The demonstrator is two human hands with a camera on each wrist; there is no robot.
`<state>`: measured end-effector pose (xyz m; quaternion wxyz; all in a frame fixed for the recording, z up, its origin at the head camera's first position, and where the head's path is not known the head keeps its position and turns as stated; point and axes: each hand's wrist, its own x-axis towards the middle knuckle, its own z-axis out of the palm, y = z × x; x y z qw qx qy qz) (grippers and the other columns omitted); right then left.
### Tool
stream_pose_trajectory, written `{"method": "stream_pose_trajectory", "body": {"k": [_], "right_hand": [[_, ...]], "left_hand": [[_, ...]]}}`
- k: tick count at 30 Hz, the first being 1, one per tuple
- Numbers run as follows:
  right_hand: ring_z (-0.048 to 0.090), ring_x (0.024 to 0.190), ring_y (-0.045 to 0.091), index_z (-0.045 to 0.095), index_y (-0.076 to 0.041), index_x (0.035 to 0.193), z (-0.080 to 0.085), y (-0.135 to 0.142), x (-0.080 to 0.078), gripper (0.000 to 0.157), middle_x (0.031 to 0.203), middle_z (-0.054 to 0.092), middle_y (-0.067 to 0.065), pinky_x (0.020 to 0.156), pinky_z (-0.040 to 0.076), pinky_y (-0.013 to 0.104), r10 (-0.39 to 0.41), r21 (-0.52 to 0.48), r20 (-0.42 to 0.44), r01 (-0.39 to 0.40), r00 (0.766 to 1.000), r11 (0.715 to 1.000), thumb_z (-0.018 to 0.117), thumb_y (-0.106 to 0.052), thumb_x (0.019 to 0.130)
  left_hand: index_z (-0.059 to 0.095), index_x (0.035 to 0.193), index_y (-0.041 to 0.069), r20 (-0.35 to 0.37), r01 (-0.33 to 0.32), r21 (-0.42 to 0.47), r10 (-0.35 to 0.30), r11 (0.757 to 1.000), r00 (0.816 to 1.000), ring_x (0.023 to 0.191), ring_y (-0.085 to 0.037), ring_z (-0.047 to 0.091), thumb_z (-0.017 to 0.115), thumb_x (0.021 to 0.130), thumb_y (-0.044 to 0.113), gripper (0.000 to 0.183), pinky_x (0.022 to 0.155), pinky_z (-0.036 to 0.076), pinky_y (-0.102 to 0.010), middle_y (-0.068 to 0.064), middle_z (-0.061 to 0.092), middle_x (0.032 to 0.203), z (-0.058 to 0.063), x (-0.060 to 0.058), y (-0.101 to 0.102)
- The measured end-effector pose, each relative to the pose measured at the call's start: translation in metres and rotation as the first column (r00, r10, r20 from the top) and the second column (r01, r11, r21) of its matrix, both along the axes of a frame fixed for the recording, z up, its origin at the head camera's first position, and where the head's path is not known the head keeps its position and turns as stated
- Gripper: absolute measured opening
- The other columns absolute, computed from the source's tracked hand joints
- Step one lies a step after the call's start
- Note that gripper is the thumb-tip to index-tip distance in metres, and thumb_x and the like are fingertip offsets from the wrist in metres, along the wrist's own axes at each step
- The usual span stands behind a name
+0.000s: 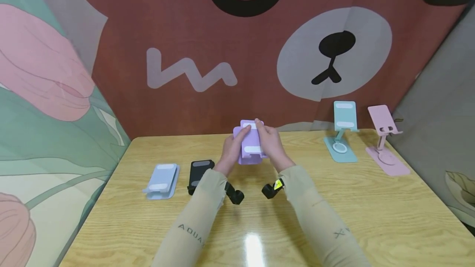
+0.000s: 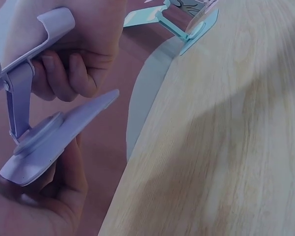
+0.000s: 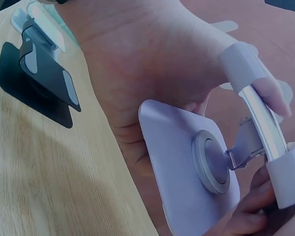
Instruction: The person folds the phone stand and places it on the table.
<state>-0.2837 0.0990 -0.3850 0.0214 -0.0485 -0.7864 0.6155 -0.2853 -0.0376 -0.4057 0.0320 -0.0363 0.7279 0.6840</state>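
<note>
A purple folding phone stand (image 1: 251, 137) is held in the air by both hands, above the table's far edge. My left hand (image 1: 231, 151) grips its left side, thumb on the front of the upper plate. In the right wrist view, the left hand's fingers (image 3: 132, 150) lie behind the base plate. My right hand (image 1: 272, 143) grips the upper plate from the right, its thumb in front. The left wrist view shows the right hand's curled fingers (image 2: 64, 73) between plate and base. A hinged arm (image 2: 20, 96) joins the two plates, which stand apart.
Left on the wooden table (image 1: 371, 217) lie a folded light-blue stand (image 1: 162, 180) and a folded black stand (image 1: 199, 172). At the right, a teal stand (image 1: 345, 116) and a pink stand (image 1: 382, 120) stand unfolded. Behind hangs a brown cloth (image 1: 185, 110) with a bear face.
</note>
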Motion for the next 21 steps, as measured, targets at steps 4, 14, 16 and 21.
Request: {"method": "stream_pose_trajectory", "body": {"k": [4, 14, 16, 21], "right_hand": [[0.061, 0.09, 0.024, 0.067, -0.003, 0.108, 0.0, 0.0, 0.0, 0.071, 0.1, 0.065, 0.014, 0.074, 0.052, 0.035, -0.007, 0.003, -0.011, 0.007, 1.0, 1.0, 0.046, -0.07, 0.098], [0.056, 0.108, 0.03, 0.046, -0.001, 0.134, 0.0, 0.008, 0.001, 0.083, 0.125, 0.053, 0.017, 0.085, 0.05, 0.04, 0.066, 0.003, -0.005, -0.066, 0.998, 0.998, 0.05, -0.073, 0.094], [0.057, 0.107, 0.029, 0.045, -0.002, 0.139, 0.0, 0.01, 0.001, 0.088, 0.125, 0.055, 0.017, 0.084, 0.051, 0.04, 0.107, 0.025, 0.03, -0.108, 0.994, 0.994, 0.046, -0.077, 0.093], [0.059, 0.095, 0.028, 0.053, -0.003, 0.138, -0.001, 0.012, 0.004, 0.09, 0.114, 0.063, 0.016, 0.072, 0.05, 0.039, 0.203, 0.085, 0.058, -0.207, 0.977, 0.975, 0.04, -0.08, 0.093]], "left_hand": [[0.065, 0.123, 0.004, -0.001, -0.002, 0.024, 0.002, 1.0, 1.0, 0.093, -0.021, 0.066, 0.06, 0.088, 0.067, 0.073, 0.081, 0.053, -0.033, -0.01, 0.07, 0.106, 0.001, -0.001, 0.0], [0.057, 0.132, 0.007, -0.006, -0.005, 0.081, 0.006, 0.997, 1.0, 0.098, -0.022, 0.061, 0.054, 0.091, 0.065, 0.071, 0.084, 0.051, -0.036, -0.01, 0.065, 0.111, 0.008, -0.004, -0.005], [0.055, 0.133, 0.008, -0.006, 0.002, 0.092, -0.002, 0.996, 1.0, 0.098, -0.022, 0.061, 0.054, 0.092, 0.065, 0.07, 0.085, 0.051, -0.037, -0.01, 0.065, 0.112, 0.009, -0.004, -0.007], [0.054, 0.135, 0.01, -0.007, 0.008, 0.096, -0.007, 0.995, 1.0, 0.099, -0.023, 0.062, 0.053, 0.092, 0.065, 0.07, 0.085, 0.051, -0.037, -0.01, 0.065, 0.112, 0.011, -0.003, -0.008]]}}
